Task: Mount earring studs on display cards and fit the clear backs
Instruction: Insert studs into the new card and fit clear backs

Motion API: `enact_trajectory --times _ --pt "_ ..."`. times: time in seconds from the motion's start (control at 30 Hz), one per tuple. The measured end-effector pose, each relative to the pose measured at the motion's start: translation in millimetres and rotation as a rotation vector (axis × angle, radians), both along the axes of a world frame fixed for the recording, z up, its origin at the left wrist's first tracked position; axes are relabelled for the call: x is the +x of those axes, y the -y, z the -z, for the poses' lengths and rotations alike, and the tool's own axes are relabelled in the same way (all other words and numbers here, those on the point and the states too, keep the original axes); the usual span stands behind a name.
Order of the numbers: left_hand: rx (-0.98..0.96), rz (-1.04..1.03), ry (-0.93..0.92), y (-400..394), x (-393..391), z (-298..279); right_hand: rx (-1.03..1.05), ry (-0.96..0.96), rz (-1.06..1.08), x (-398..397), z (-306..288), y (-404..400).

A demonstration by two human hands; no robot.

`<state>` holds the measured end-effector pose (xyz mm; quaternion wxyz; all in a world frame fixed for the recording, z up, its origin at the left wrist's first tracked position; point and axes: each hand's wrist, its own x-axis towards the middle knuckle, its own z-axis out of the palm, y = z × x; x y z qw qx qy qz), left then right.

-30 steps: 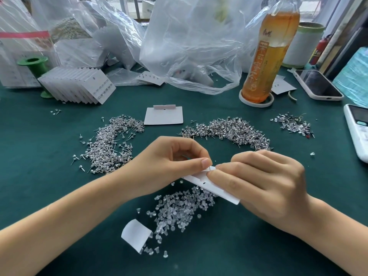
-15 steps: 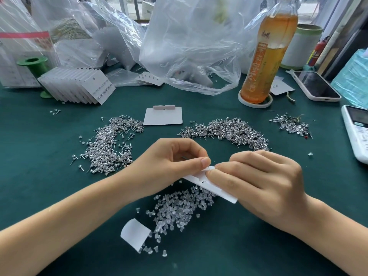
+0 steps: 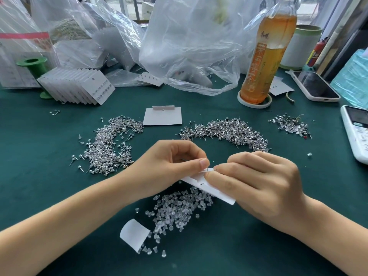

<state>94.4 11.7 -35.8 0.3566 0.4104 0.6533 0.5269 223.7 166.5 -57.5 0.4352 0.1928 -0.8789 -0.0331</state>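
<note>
My left hand (image 3: 169, 164) pinches the card (image 3: 201, 181) mid-bench; my right hand (image 3: 256, 184) pinches something at its post, probably a back. Next, I judge, press it home.

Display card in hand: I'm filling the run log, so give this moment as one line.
stage: fitting at card edge | left hand: holds display card | right hand: pinches at card's stud post | clear backs: piled below | studs: loose piles
</note>
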Motion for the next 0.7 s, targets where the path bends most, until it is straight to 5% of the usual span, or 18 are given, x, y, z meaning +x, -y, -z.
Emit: enact_trajectory --times 0.7 --pt "0.026 0.050 0.003 0.0 -0.2 -1.3 0.007 0.007 0.001 1.5 0.2 -1.4"
